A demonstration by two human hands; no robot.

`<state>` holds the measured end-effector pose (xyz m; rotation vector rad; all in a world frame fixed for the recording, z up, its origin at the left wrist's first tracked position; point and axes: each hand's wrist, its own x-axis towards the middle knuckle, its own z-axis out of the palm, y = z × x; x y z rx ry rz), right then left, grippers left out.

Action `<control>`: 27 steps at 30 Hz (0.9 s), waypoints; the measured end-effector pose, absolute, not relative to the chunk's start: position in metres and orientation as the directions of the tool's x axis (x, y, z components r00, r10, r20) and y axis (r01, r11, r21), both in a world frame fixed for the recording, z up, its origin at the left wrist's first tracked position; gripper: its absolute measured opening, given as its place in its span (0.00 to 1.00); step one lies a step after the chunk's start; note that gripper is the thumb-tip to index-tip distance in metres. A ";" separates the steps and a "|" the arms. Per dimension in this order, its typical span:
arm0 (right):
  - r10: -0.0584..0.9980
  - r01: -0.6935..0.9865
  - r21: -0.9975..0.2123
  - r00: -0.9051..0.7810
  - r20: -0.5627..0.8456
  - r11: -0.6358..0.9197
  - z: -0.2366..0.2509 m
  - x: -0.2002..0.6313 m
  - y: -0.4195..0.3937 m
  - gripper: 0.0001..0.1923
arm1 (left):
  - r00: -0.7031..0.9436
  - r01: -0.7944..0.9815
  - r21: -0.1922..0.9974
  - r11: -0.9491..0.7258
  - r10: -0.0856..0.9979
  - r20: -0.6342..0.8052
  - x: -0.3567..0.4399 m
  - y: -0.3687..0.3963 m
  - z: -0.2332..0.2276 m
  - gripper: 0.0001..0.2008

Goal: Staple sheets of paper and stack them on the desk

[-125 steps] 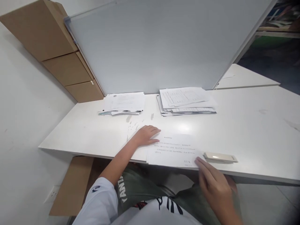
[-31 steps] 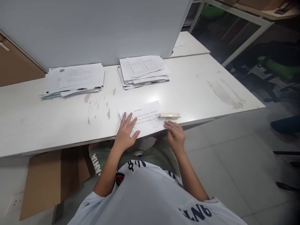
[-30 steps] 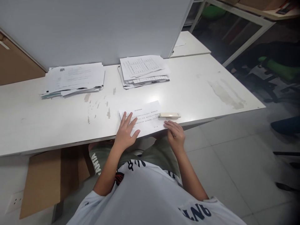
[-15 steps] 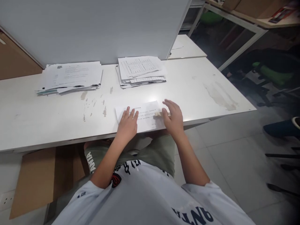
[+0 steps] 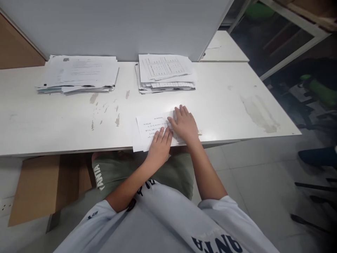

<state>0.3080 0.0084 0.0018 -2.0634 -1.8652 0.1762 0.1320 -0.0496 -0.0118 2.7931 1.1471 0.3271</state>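
right hand (image 5: 185,123) has moved onto the sheet (image 5: 150,131) at the desk's (image 5: 52,119) near edge, flat and open, left hand (image 5: 159,144) also flat; press evenly so the paper doesn't slide.

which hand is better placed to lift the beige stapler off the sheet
The right hand, probably. It lies flat over the beige stapler at the printed sheet's right end. The left hand presses the sheet's near edge, farther away.
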 end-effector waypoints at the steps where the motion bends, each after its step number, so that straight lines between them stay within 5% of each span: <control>1: 0.986 0.943 -0.328 0.112 0.128 -0.064 0.003 0.307 0.008 0.33 | 0.691 0.684 0.171 -0.709 0.705 0.158 0.132 -0.049 -0.011 0.33; 8: 0.991 0.926 -0.376 0.058 0.119 -0.009 0.013 0.314 0.011 0.31 | 0.739 0.634 0.170 -0.754 0.656 0.152 0.123 -0.047 0.001 0.28; 13: 0.989 0.925 -0.381 0.062 0.135 -0.006 0.013 0.335 0.006 0.29 | 0.765 0.551 0.239 -0.799 0.599 0.238 0.046 -0.036 0.019 0.28; 18: 0.986 0.921 -0.383 0.127 0.110 -0.075 0.018 0.347 0.004 0.26 | 0.458 0.745 0.237 -0.624 0.736 0.499 -0.013 0.003 0.075 0.21; 21: 0.988 0.914 -0.385 0.153 0.033 -0.129 0.027 0.342 0.004 0.27 | 0.168 0.838 0.343 -0.424 0.799 0.577 0.011 0.038 0.120 0.19; 24: 0.982 0.904 -0.386 0.187 -0.027 -0.182 0.036 0.334 0.004 0.27 | 0.060 0.779 0.451 -0.435 0.768 0.637 0.072 0.080 0.157 0.21; 27: 0.979 0.898 -0.391 0.203 -0.031 -0.199 0.039 0.330 0.005 0.27 | 0.124 0.696 0.386 -0.605 0.632 0.765 0.144 0.125 0.172 0.22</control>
